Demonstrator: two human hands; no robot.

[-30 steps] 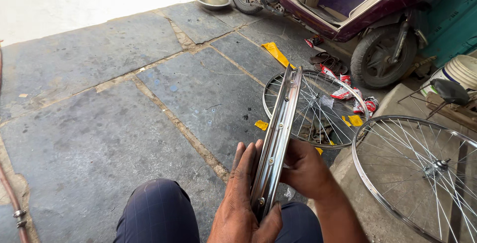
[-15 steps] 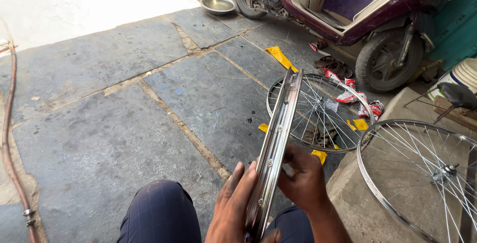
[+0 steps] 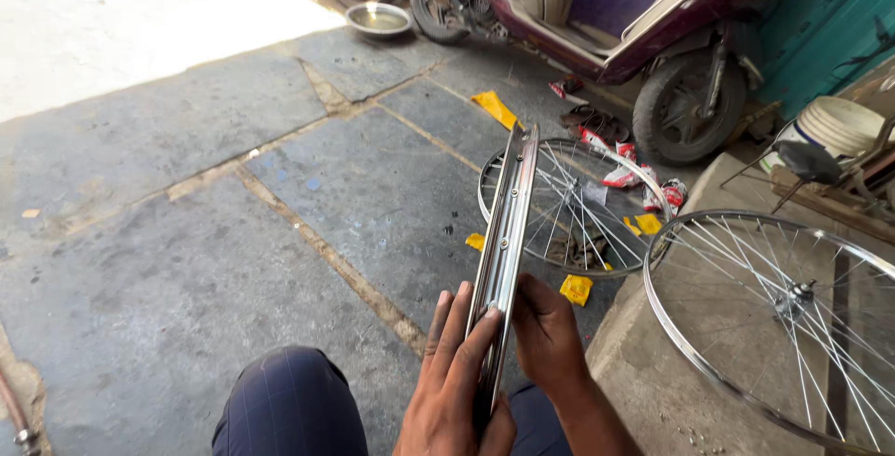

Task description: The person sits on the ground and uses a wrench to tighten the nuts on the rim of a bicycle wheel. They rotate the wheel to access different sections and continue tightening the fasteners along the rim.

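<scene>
I hold a bare metal bicycle rim (image 3: 508,223) edge-on in front of me, its channel with spoke holes facing up. My left hand (image 3: 457,381) lies flat along the rim's left side, fingers stretched up it. My right hand (image 3: 545,335) grips the rim from the right side, thumb near the metal. My knee in dark trousers (image 3: 289,405) is below the hands. The rim's lower part is hidden between my hands.
A spoked wheel (image 3: 569,209) lies flat on the stone floor behind the rim. Another spoked wheel (image 3: 783,311) rests on a concrete ledge at right. A maroon scooter (image 3: 634,18), a metal bowl (image 3: 378,18), white buckets (image 3: 839,125) and yellow wrappers (image 3: 494,106) stand farther back.
The view has shifted slightly, with the rim staying upright between my hands. My left fingers have slid a little higher along the rim.
</scene>
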